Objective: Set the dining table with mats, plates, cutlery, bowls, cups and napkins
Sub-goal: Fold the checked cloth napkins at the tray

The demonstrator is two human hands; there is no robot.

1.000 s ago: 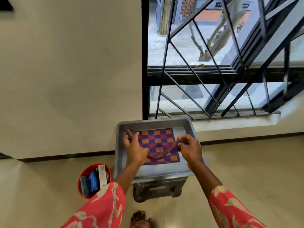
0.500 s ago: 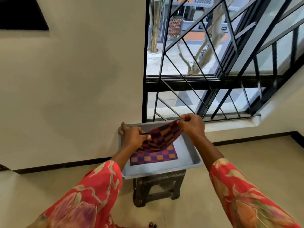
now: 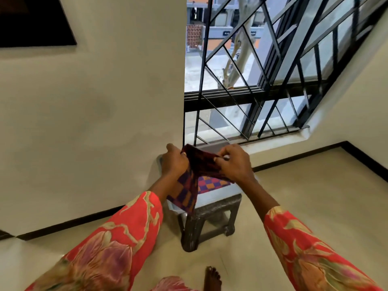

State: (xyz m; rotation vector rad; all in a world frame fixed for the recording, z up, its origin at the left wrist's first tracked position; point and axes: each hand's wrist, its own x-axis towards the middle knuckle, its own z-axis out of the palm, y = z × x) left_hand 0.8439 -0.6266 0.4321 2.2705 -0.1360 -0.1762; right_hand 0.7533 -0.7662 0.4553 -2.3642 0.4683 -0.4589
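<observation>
Head view, checked mat (image 3: 186, 194) now lifted higher off tray (image 3: 212, 197), left hand (image 3: 174, 164) and right hand (image 3: 235, 164) pinching it.

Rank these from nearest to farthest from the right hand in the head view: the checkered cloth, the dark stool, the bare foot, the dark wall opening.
1. checkered cloth: pinched by the right hand itself.
2. dark stool: just below the hands.
3. bare foot: on the floor at the bottom edge.
4. dark wall opening: high in the upper-left corner.

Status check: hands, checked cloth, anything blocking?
Left hand and right hand both grip the purple-and-orange checked cloth mat, lifted over the grey tray. Another below. Nothing blocking.
</observation>
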